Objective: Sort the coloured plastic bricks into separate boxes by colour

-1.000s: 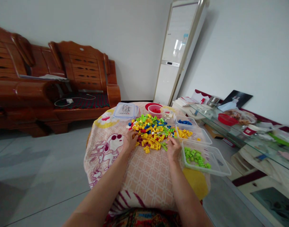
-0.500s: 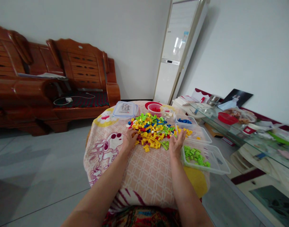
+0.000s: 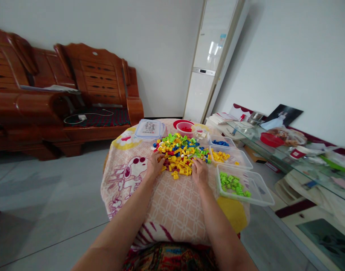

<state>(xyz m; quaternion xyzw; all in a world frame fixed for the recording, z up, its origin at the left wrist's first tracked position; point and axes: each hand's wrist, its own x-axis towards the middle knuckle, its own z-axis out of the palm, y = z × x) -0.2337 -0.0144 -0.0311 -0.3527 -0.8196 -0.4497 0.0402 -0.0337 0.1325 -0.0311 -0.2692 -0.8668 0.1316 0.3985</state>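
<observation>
A heap of small toy bricks (image 3: 179, 152) in yellow, green, blue, red and white lies on a patterned tablecloth (image 3: 175, 210). My left hand (image 3: 154, 162) rests at the heap's left edge. Its fingers are bent together against the bricks, and whatever they pinch is hidden. At the front right of the heap, my right hand (image 3: 200, 172) has its fingers curled down onto the bricks; what lies under the fingertips is too small to make out. Closest to this hand stand a clear box with green bricks (image 3: 233, 184) and a clear box with yellow bricks (image 3: 220, 157).
Behind those is a clear box of blue bricks (image 3: 221, 143). A round tub (image 3: 186, 128) holds red bricks, with white bricks (image 3: 200, 134) beside it. Lidded boxes (image 3: 150, 129) stand at the back left. A cluttered glass-topped stand (image 3: 260, 145) borders the table's right.
My right hand has moved left and slightly down, from beside the yellow-brick box to the front of the heap, its fingers curling. My left hand stays at the heap's left edge.
</observation>
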